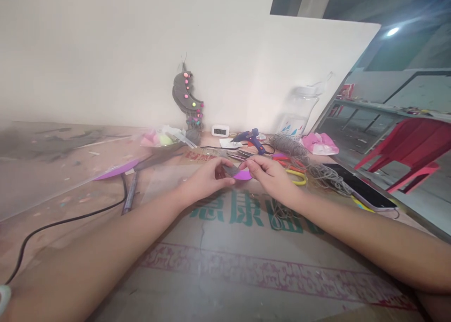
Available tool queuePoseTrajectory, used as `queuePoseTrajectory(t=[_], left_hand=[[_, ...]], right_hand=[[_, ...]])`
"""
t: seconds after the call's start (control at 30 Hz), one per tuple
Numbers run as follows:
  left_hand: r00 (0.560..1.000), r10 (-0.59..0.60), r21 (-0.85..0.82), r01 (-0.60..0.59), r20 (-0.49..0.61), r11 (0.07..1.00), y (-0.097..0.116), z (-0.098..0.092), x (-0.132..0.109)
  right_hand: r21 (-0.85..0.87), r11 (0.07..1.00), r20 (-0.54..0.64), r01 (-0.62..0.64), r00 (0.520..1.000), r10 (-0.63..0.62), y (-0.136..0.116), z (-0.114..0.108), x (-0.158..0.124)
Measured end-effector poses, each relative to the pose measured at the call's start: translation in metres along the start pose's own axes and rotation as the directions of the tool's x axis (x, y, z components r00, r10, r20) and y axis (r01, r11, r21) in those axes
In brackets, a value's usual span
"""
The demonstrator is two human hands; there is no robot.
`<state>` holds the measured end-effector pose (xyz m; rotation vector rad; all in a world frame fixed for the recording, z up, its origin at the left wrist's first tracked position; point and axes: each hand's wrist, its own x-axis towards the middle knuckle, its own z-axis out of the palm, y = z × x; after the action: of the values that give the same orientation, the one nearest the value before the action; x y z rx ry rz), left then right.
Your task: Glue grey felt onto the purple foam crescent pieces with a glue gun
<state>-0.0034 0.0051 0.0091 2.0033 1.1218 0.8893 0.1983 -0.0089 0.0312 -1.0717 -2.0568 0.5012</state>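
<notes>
My left hand (207,177) is closed on a small grey felt-like piece (231,170), thumb below and fingers curled behind it. My right hand (269,175) pinches at the right end of the same piece, with thumb and forefinger together. Just under the grey piece shows a bright purple piece (242,175) with a curved lower edge. Whether the two are joined I cannot make out. Both hands are above a cardboard sheet (225,237) with green lettering. Loose grey yarn (282,214) lies below my right wrist.
Behind the hands lie a blue glue gun (252,138), a white digital clock (220,130) and a grey yarn skein (289,145). Yellow-handled scissors (296,176) and a phone (362,186) are to the right. A decorated grey crescent (185,94) hangs on the wall. A black cable (70,221) runs left.
</notes>
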Motion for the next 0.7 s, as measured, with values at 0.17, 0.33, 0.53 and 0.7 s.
queuePoseTrajectory(t=[0.17, 0.33, 0.53, 0.7], left_hand=[[0.999, -0.007, -0.030, 0.006, -0.034, 1.000, -0.006, 0.002, 0.001], [1.000, -0.002, -0.067, 0.001, -0.005, 0.998, -0.006, 0.002, 0.001], [0.999, 0.000, -0.061, -0.002, -0.033, 0.998, -0.004, 0.000, 0.000], [0.996, -0.012, -0.082, 0.004, -0.093, 0.997, -0.008, -0.004, 0.002]], right_hand=[[0.026, 0.999, -0.009, -0.028, 1.000, 0.028, 0.002, -0.004, 0.006], [-0.027, 0.996, 0.134, -0.083, 0.987, 0.086, 0.016, -0.024, 0.018], [-0.114, 0.942, 0.393, -0.316, 0.856, 0.335, 0.040, -0.037, 0.026], [-0.066, 0.968, 0.360, -0.241, 0.900, 0.248, 0.036, -0.030, 0.024]])
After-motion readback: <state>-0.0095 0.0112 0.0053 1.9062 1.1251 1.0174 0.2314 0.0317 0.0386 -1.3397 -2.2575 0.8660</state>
